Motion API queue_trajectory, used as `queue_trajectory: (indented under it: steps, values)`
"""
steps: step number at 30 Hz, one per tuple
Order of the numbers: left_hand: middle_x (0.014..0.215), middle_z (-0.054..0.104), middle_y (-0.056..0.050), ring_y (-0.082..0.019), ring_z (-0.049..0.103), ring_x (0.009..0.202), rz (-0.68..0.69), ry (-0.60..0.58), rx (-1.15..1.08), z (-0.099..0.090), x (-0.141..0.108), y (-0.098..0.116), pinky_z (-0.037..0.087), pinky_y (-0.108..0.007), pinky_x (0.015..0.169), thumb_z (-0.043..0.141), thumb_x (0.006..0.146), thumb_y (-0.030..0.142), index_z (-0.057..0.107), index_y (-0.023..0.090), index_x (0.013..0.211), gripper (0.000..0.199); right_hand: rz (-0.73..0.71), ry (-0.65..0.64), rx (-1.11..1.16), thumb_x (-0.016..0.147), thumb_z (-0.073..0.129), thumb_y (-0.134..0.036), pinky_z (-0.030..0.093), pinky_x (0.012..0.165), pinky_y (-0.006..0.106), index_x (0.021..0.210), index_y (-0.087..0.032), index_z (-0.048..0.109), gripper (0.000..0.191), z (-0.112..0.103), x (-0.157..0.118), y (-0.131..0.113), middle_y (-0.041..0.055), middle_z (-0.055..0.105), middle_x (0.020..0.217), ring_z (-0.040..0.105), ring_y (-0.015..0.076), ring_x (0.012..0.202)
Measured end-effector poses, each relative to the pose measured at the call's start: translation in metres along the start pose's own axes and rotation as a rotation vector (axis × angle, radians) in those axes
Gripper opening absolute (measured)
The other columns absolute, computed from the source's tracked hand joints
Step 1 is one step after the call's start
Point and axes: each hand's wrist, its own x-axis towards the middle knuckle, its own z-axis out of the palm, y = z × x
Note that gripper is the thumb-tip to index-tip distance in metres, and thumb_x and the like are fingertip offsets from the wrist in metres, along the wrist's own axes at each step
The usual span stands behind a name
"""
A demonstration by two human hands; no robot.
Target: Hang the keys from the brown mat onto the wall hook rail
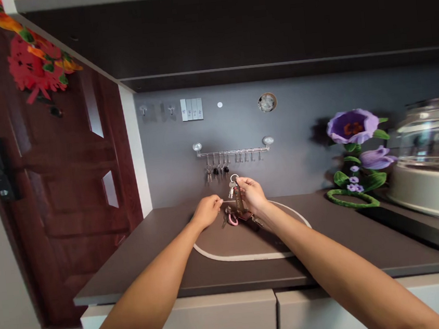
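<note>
Raised above the mat, my right hand pinches a key ring at its fingertips. Silver keys and a dark strap with light lettering hang from it. My left hand is to the left of the keys, its fingers closed; what they pinch, if anything, I cannot make out. Below both hands, a pink ring-shaped key holder and other keys lie on the brown mat, partly hidden by my right hand. On the wall behind, a clear hook rail carries several keys on its left hooks.
Purple knitted flowers, a black phone-like slab and a white appliance with a clear cover stand or lie on the right. A shelf overhangs the counter. At left is a dark red door.
</note>
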Motion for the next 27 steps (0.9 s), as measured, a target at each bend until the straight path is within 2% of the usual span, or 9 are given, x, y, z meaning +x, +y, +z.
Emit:
queue_trajectory:
  steps: [6,12,20,27]
  values:
    - [0.058,0.058,-0.001,-0.011,0.049,0.052,-0.022,-0.008,0.039,0.002,0.001,-0.003,0.032,-0.021,0.054,0.036,0.081,0.031,0.053,0.016,0.062,0.029,0.02,0.046,0.007,0.07,0.06,-0.023,0.04,0.043,0.02,0.065,-0.015,0.051,0.013,0.011,0.025,-0.02,-0.0032,0.052,0.046,0.046,0.0073,0.04]
    - [0.058,0.058,-0.001,-0.01,0.049,0.053,-0.029,-0.02,0.08,0.002,0.002,-0.004,0.031,-0.021,0.054,0.036,0.081,0.029,0.053,0.016,0.063,0.028,0.002,0.137,0.011,0.074,0.056,-0.016,0.039,0.037,0.019,0.057,-0.015,0.046,0.019,0.023,0.06,-0.028,-0.004,0.046,0.037,0.042,0.0069,0.034]
    - [0.061,0.059,-0.001,-0.011,0.05,0.055,-0.027,-0.022,0.123,0.003,0.002,-0.003,0.032,-0.021,0.055,0.036,0.082,0.029,0.056,0.016,0.066,0.029,-0.001,0.326,0.035,0.074,0.055,-0.011,0.043,0.037,0.018,0.056,-0.015,0.045,0.02,0.033,0.089,-0.023,-0.0051,0.043,0.035,0.043,0.0067,0.035]
    - [0.061,0.059,-0.002,-0.011,0.05,0.055,-0.038,-0.017,0.139,0.003,0.002,-0.003,0.032,-0.021,0.055,0.035,0.082,0.03,0.056,0.016,0.065,0.031,0.001,0.387,0.014,0.072,0.056,-0.011,0.044,0.036,0.019,0.054,-0.015,0.046,0.02,0.033,0.099,-0.01,-0.0045,0.044,0.037,0.044,0.0072,0.035]
